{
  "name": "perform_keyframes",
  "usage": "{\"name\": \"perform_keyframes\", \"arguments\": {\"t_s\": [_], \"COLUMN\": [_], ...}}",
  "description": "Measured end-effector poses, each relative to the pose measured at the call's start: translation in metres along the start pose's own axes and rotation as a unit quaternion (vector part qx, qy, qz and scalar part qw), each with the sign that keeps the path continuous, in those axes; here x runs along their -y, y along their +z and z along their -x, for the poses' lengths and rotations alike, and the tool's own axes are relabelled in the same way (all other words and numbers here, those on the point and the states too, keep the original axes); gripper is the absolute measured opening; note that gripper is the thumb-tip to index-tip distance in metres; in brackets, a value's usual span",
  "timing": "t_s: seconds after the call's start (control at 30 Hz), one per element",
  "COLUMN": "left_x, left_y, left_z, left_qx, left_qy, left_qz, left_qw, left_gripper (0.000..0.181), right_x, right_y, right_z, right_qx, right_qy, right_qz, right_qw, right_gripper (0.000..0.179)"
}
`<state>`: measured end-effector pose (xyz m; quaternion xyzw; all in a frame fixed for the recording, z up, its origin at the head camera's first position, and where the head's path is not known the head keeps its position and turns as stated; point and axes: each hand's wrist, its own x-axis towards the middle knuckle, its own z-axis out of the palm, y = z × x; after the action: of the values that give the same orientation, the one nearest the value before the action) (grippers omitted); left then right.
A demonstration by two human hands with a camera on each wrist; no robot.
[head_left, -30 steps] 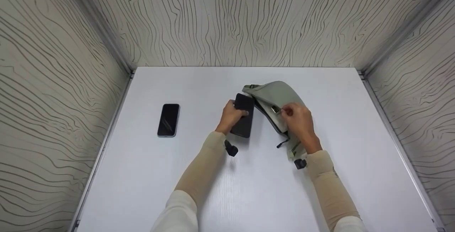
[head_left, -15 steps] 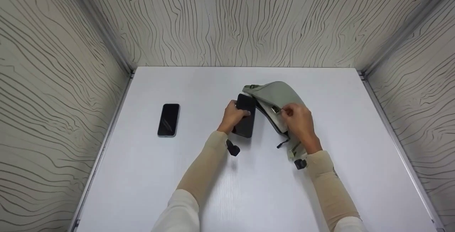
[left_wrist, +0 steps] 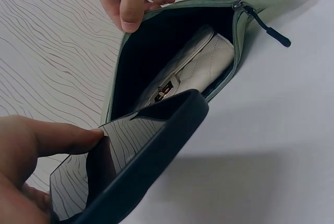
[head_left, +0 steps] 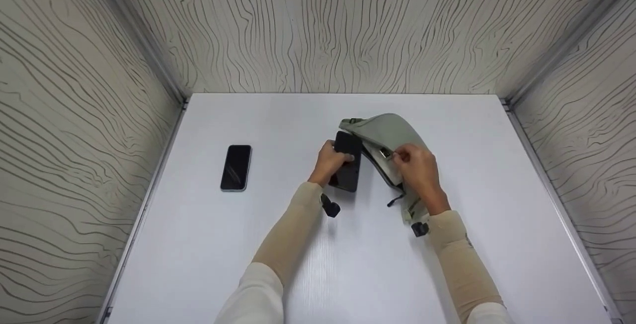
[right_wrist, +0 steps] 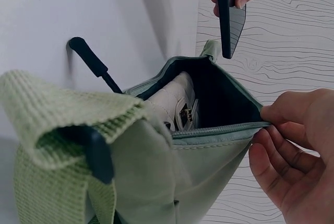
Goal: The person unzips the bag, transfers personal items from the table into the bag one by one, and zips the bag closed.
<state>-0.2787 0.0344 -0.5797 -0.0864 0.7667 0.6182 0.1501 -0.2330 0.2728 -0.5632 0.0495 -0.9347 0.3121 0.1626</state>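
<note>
My left hand [head_left: 328,162] grips a black smartphone [head_left: 351,175] in a dark case, its glossy screen reflecting the wall. The phone is held tilted at the mouth of a sage-green waist bag [head_left: 392,129]. With thumb and fingers, my right hand [head_left: 418,169] pinches the rim of the bag's unzipped opening and holds it apart. Inside lies a cream quilted purse [left_wrist: 206,62] with a gold-coloured clasp. In the left wrist view, the phone's upper end overlaps the bag's near edge; whether they touch, I cannot tell.
A second smartphone [head_left: 236,168] lies screen up on the left of the white table [head_left: 278,120]. The bag's zip pull [right_wrist: 88,57] hangs out beside its opening, and a woven green strap [right_wrist: 57,114] loops near its end. Wood-patterned walls [head_left: 318,31] enclose the table.
My left hand has moved slightly to the right with the phone, bringing it closer to the bag. The right hand and the bag have stayed in place.
</note>
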Motion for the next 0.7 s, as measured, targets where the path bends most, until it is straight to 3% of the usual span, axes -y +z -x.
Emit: {"name": "perform_keyframes", "arguments": {"t_s": [0.7], "left_x": [0.002], "left_y": [0.012], "left_z": [-0.001], "left_qx": [-0.002], "left_qy": [0.002], "left_qz": [0.024], "left_qw": [0.9997], "left_gripper": [0.054], "right_x": [0.001], "right_y": [-0.001], "right_z": [0.0], "right_qx": [-0.002], "right_qy": [0.005], "right_qz": [-0.005], "right_qw": [1.0], "right_gripper": [0.01]}}
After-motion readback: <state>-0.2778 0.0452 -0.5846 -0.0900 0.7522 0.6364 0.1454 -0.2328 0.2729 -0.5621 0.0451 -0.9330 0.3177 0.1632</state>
